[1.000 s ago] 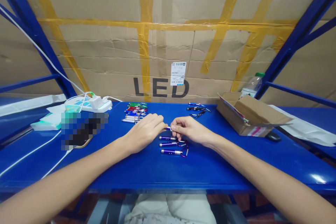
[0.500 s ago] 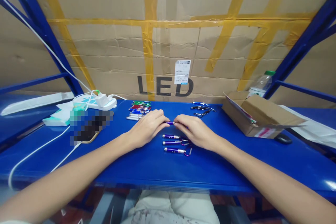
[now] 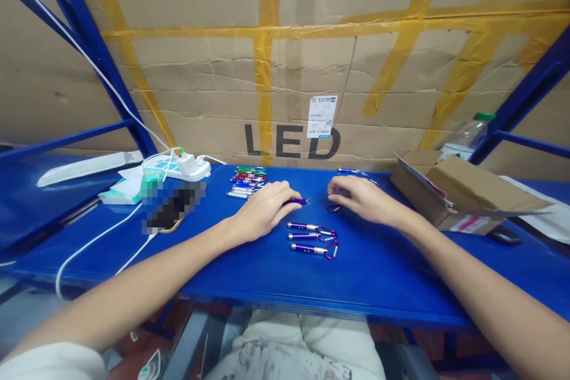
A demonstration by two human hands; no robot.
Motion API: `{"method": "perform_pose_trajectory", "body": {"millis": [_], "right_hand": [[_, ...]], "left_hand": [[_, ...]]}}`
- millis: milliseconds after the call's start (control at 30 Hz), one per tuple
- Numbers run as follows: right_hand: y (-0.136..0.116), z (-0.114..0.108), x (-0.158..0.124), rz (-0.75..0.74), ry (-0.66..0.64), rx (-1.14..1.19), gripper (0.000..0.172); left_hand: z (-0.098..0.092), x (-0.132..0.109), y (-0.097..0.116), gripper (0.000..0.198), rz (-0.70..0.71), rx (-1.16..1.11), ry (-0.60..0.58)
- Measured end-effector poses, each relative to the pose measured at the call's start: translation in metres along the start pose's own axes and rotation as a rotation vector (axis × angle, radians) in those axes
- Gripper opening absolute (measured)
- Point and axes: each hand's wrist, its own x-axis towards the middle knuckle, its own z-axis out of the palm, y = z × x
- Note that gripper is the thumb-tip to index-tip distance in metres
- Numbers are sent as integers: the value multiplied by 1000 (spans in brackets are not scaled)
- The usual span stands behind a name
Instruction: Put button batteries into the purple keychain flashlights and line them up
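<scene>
My left hand (image 3: 269, 211) grips a purple keychain flashlight (image 3: 303, 202) whose right end sticks out past the thumb. Apart from it, my right hand (image 3: 356, 196) has curled fingers, and a purple carabiner clip (image 3: 333, 208) shows just under them, seemingly pinched there. Whatever else the fingers cover is hidden. Nearer to me, three purple keychain flashlights with clips lie in a column, the lowest flashlight (image 3: 308, 248) included. Beyond my left hand sits a row of green, red, blue and silver flashlights (image 3: 247, 179). A blue flashlight (image 3: 350, 171) lies behind my right hand.
An open cardboard box (image 3: 445, 193) stands at the right, with a bottle (image 3: 465, 138) behind it and a dark mouse-like object (image 3: 504, 236) beside it. At the left are a phone (image 3: 173, 211), a tissue pack (image 3: 124, 191), a power strip (image 3: 196, 171) and white cables.
My hands were together on one purple flashlight. Now they are apart: my right hand has moved right with the clip, while the left keeps the flashlight body. The camera view has shifted slightly.
</scene>
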Motion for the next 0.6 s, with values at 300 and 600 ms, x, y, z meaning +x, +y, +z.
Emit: {"method": "perform_pose_trajectory", "body": {"millis": [300,600], "right_hand": [[27,1,-5,-13,-178,-49,10],[13,9,-4,-47,-232,-66,14]], "left_hand": [[2,1,-8,25,-135,-120,12],[3,1,-8,27,-180,-154,-35]]}}
